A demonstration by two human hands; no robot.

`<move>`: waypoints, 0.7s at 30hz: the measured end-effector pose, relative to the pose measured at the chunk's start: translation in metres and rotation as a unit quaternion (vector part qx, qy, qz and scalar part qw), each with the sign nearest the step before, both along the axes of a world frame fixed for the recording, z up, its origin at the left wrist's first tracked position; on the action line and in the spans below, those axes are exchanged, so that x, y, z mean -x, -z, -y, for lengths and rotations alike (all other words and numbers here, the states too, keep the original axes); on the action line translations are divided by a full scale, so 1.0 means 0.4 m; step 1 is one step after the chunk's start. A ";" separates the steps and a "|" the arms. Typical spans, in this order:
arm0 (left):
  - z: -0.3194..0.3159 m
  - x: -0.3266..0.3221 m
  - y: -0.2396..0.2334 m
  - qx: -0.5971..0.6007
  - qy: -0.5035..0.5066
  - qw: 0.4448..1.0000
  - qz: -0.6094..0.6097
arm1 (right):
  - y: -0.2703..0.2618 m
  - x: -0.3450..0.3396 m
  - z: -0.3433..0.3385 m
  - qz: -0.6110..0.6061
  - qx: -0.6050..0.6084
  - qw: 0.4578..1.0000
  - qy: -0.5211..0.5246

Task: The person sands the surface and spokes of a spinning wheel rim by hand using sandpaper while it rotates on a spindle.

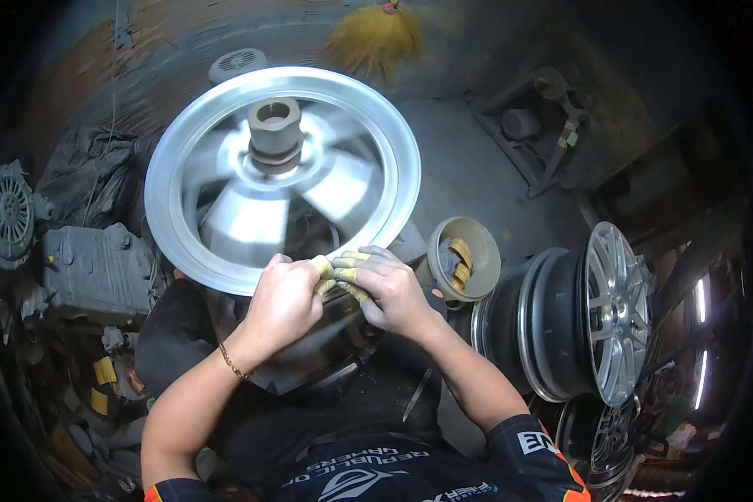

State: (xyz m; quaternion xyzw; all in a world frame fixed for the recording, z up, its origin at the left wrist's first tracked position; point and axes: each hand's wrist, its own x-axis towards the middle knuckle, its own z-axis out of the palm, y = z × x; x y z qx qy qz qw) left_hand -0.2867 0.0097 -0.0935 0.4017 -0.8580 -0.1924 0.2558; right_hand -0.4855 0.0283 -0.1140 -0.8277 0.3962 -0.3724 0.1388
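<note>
A silver alloy wheel (pixel 408 157) faces up before me, its spokes motion-blurred as if spinning. At its hub stands a large metal nut (pixel 275 135). My left hand (pixel 292 292) and my right hand (pixel 383 285) meet at the rim's near edge, fingertips wrapped in yellowish tape or covers and dusted grey. Fingers of both hands are bent and pressed together there; whether a small piece lies between them is hidden. Below the hands is the dark wheel barrel or machine body, partly covered by my arms.
Right of the wheel stands a round tub (pixel 492 251) holding yellow abrasive-like strips. Further right, several alloy wheels (pixel 618 314) are stacked on their sides. A dusty engine-like metal housing (pixel 97 270) sits left. A straw broom (pixel 374 37) hangs at the back. A slim pointed tool (pixel 417 395) rests near my lap.
</note>
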 end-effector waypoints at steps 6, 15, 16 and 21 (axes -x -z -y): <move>-0.032 0.031 0.020 0.080 -0.011 0.997 0.005 | 0.008 0.020 -0.013 0.017 0.008 1.000 0.010; -0.045 0.076 0.020 0.130 -0.002 0.991 0.040 | 0.038 0.056 -0.020 0.049 0.056 0.997 0.024; -0.045 0.081 0.022 0.147 -0.003 0.988 0.038 | 0.043 0.058 -0.019 0.059 0.064 0.996 0.024; -0.045 0.110 0.023 0.155 -0.005 0.985 0.072 | 0.057 0.080 -0.022 0.083 0.080 0.993 0.038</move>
